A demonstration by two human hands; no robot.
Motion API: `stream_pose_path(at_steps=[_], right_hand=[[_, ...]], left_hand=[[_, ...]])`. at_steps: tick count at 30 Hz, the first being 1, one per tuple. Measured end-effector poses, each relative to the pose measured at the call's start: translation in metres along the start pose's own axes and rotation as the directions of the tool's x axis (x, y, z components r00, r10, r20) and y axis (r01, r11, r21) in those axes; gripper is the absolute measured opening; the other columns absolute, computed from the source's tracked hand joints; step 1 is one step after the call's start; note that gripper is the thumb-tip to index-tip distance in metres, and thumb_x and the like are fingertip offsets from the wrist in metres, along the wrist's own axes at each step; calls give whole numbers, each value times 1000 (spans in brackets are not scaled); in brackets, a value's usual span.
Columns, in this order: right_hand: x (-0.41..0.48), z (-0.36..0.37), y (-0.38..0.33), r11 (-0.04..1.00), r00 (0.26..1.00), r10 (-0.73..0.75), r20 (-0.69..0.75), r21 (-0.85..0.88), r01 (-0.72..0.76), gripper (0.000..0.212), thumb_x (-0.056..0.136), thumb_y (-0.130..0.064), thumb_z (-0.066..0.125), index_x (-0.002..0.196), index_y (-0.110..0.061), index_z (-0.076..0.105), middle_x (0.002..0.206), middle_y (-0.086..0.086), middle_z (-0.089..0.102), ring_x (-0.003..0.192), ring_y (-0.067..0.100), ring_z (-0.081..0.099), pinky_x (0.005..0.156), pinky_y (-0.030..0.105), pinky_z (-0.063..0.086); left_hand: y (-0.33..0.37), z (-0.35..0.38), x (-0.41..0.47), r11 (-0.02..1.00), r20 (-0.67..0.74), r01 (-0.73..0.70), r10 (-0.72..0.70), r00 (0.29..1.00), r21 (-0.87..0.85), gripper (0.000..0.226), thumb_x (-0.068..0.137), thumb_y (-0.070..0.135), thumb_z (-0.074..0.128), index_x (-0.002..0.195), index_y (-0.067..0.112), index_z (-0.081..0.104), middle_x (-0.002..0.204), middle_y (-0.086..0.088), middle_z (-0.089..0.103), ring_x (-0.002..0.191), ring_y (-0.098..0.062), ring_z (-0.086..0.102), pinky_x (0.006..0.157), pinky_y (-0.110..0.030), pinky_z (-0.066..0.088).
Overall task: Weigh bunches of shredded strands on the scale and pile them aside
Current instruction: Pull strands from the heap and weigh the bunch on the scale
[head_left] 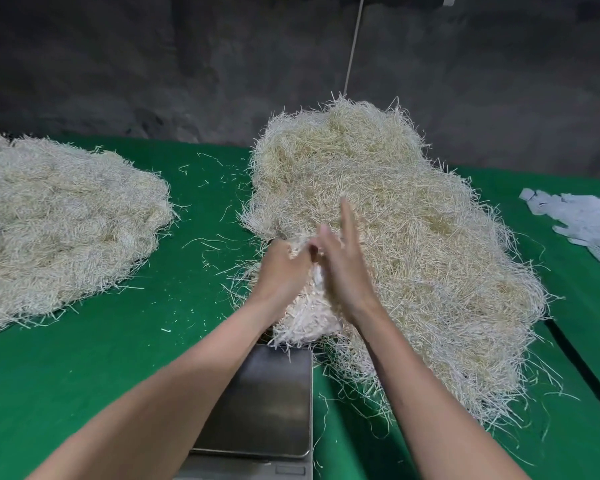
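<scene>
Left grip [283, 270] round strand bunch [303, 318]

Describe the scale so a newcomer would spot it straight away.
Start at the green table. At its near edge, beside the right heap of strands, sits the scale. It is the only flat, shiny grey metal plate among pale tangled strands.

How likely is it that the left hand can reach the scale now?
Probably yes. The left hand, gripping a bunch, hovers at the far edge of the scale, whose pan looks bare, with nothing between.
</scene>
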State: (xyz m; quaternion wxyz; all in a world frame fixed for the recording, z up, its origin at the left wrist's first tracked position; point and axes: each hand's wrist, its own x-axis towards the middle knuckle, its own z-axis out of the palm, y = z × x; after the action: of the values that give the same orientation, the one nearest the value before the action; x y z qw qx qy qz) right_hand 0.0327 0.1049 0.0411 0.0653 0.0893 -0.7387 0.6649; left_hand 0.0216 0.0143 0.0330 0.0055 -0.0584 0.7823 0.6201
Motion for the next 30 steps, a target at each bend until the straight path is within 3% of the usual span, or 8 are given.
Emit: stream_pose_path(at_steps=[3, 6, 11, 14, 17, 22, 27, 30], right_hand=[[9, 2, -5, 986, 999, 13, 32, -169, -8, 25, 88, -57, 45, 92, -42, 65, 93, -11, 67, 81, 1, 60, 74, 22, 52], [21, -22, -1, 985, 948, 158, -278, -17, -169, 33, 94, -43, 49, 65, -25, 51, 39, -12, 36, 38, 7, 29, 36, 15, 29], [25, -13, 2, 994, 886, 68, -459, -48, -101, 24, 99, -37, 39, 90, -20, 52, 71, -18, 42, 57, -7, 48, 51, 7, 37], [4, 8, 15, 874, 945, -150, -290, -485, -10, 25, 100, -37, 28, 90, -23, 46, 94, -6, 49, 83, 3, 45, 70, 16, 39], [-25, 39, 27, 758, 957, -267, -114, -638, 136, 29, 93, -47, 23, 82, -26, 40, 86, -4, 47, 76, 12, 41, 64, 30, 35], [2, 4, 17, 945, 944, -113, -311, -328, 5, 33, 101, -27, 37, 77, -17, 57, 71, -2, 59, 55, 16, 51, 55, 35, 44], [-16, 37, 24, 923, 934, -189, -303, -378, 65, 45, 100, -29, 32, 55, -28, 38, 46, -10, 35, 38, 4, 31, 41, 19, 25], [-3, 13, 25, 959, 932, -116, -343, -283, 15, 48, 101, -19, 36, 53, -21, 35, 47, -9, 32, 39, 4, 28, 45, 21, 28]], left_hand=[[13, -4, -1, 965, 224, 147, -97, 970, -217, 37, 97, 35, 45, 124, 11, 51, 128, -6, 55, 124, -16, 50, 95, -26, 46], [9, -25, -5, 883, 264, 195, -85, 961, -426, 45, 91, 53, 44, 115, 16, 52, 114, -5, 61, 103, -17, 58, 101, -44, 38], [2, -8, -33, 898, 335, 234, -104, 936, -374, 81, 62, 84, 44, 133, 47, 31, 149, 12, 31, 138, -19, 31, 109, -55, 22], [13, -3, -15, 793, 135, 274, -239, 962, -544, 43, 84, 63, 49, 106, 27, 59, 97, 8, 72, 88, -5, 68, 73, -25, 56], [12, -9, 7, 783, -107, 215, -336, 936, -584, 39, 91, 46, 56, 73, 10, 58, 58, -2, 57, 47, -14, 56, 42, -18, 43], [1, 11, -14, 842, 34, 281, -300, 953, -461, 41, 95, 43, 50, 108, 4, 56, 84, -6, 64, 74, -16, 64, 62, -26, 50], [6, 1, 2, 877, -92, 162, -226, 970, -452, 31, 100, 28, 44, 73, 17, 53, 51, 5, 44, 40, -8, 43, 39, -17, 36], [4, 10, -11, 880, 3, 245, -267, 964, -407, 40, 96, 42, 49, 110, 5, 55, 94, -9, 65, 82, -17, 65, 68, -26, 52]])
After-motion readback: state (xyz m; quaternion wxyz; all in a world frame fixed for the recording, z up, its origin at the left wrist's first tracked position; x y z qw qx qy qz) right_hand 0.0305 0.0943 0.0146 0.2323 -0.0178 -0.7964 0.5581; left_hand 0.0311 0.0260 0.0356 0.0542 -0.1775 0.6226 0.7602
